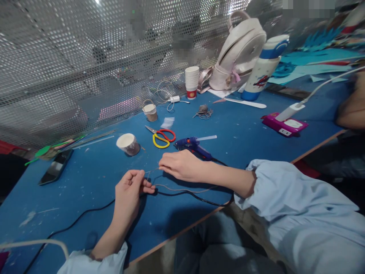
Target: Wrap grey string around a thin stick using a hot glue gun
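Note:
My left hand [129, 192] is closed in a pinch on a thin pale string [182, 189] low over the blue table [94, 179]. My right hand [179, 165] rests just to the right, its fingers pinched on the same string's other stretch. The string trails rightward under my right forearm, beside a black cable [196, 196]. A blue glue gun [192, 145] lies just behind my right hand, with a clear glue stick at its back end.
Red and yellow scissors [162, 137], a paper cup on its side [128, 144], a small cup with a string handle [150, 112], a stack of cups [191, 81], a phone [56, 166], a backpack [241, 51], a bottle [264, 68], a pink power strip [284, 125], another person's arm [353, 106].

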`<state>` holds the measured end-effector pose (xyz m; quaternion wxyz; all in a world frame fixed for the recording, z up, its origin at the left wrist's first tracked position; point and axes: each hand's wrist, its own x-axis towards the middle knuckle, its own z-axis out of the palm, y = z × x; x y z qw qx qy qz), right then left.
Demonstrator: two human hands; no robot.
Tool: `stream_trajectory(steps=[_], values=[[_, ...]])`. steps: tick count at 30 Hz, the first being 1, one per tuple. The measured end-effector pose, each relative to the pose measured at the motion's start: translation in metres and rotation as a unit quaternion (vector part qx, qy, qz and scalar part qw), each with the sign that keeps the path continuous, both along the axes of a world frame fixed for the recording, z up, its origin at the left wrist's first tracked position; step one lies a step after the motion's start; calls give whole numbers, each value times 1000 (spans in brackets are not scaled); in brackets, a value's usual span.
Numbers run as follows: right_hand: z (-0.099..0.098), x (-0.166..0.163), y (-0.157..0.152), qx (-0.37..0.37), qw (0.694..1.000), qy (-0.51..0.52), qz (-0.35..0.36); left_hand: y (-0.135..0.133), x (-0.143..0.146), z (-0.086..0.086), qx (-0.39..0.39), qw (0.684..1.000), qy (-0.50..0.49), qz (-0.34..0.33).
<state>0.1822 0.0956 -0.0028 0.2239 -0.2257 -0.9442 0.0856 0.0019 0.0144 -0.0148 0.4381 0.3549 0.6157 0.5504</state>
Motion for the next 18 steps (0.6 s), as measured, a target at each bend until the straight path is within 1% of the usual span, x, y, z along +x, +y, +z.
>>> stream_trajectory(steps=[5, 11, 18], values=[[-2, -1, 1, 1, 1000, -12, -3, 1, 0, 0, -2, 1000, 0, 1], [1, 1, -1, 2, 1000, 7, 1, 1, 1, 0, -6, 1000, 5, 2], [0, 0, 0, -7, 1000, -27, -12, 2, 2, 1, -4, 1000, 3, 1]])
